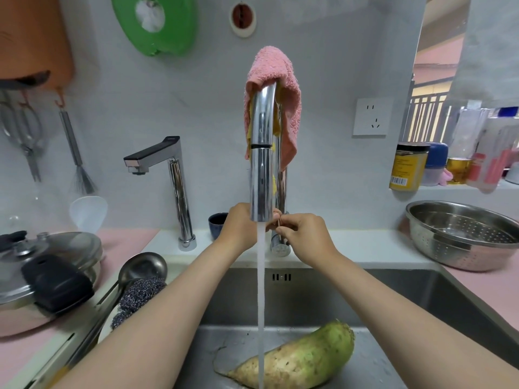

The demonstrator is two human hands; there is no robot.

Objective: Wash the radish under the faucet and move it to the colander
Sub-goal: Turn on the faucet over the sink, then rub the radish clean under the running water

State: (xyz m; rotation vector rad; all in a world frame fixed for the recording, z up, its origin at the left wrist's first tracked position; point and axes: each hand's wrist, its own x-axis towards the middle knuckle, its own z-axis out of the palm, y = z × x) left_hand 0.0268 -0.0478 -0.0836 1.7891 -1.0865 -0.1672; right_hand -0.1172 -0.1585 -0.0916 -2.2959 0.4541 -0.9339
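While water ran, faucet [262, 164]: stream [261, 290] fell straight down into the sink [407, 304] and crossed the radish's pale end.
Radish [303, 357]: lay on its side on the sink floor, near the front edge, right of centre; green end pointed right, pale tapered end left; no hand on it.
Right hand [304, 237]: thumb and fingertips pinched a thin lever [279, 223] just right of the spout tip.
Left hand [238, 228]: reached behind the spout tip from the left; fingers mostly hidden, so grip could not be told.
Colander [463, 234]: steel, sat on the worktop at its right edge, past the sink's back right corner, well apart from the radish.
Cloth [273, 71]: pink, draped over the faucet arch.
Worktop left edge: lidded pot [47, 265], with ladle [143, 266] and steel scourer [137, 299] by the sink's left rim.
Worktop back edge: second tap [168, 164]; dark cup [217, 223] just left of the left hand.
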